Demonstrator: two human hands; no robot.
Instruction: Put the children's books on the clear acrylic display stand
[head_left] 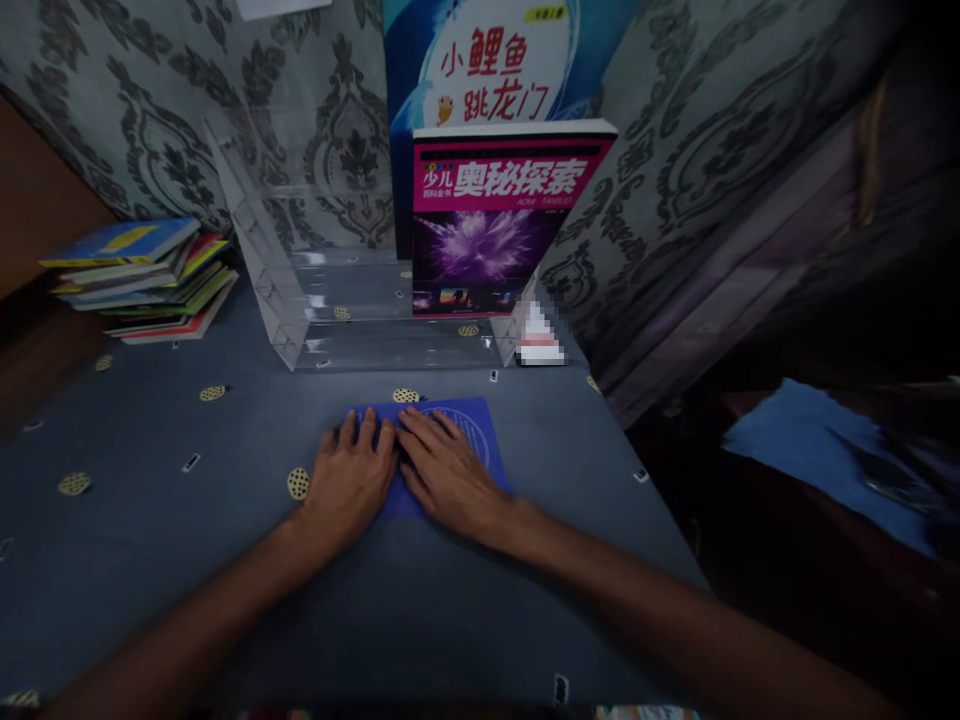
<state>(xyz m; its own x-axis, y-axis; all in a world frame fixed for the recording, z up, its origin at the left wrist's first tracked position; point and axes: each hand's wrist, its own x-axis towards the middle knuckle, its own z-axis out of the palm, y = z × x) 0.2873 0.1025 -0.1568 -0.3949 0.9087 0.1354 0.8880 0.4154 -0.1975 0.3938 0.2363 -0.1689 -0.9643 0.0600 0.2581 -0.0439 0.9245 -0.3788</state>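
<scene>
A blue book (474,425) with white print in a ring lies flat on the patterned grey-blue cloth (225,560). My left hand (352,470) rests on its left part, palm down with the fingers stretched out. On its middle and right lies my right hand (448,470), also flat with fingers extended. The two hands nearly meet at the fingers and cover much of the cover. Just beyond them stands a clear acrylic rack (375,345). It bears a pink and purple book (495,230), upright, in front of a taller teal book (487,60).
A stack of thin books (146,275) sits at the back left. Patterned wallpaper (330,120) rises behind the rack. Past the table's right edge, a light blue cloth (817,440) lies in a dark area. A blurred-out white object (541,335) stands by the rack's right side.
</scene>
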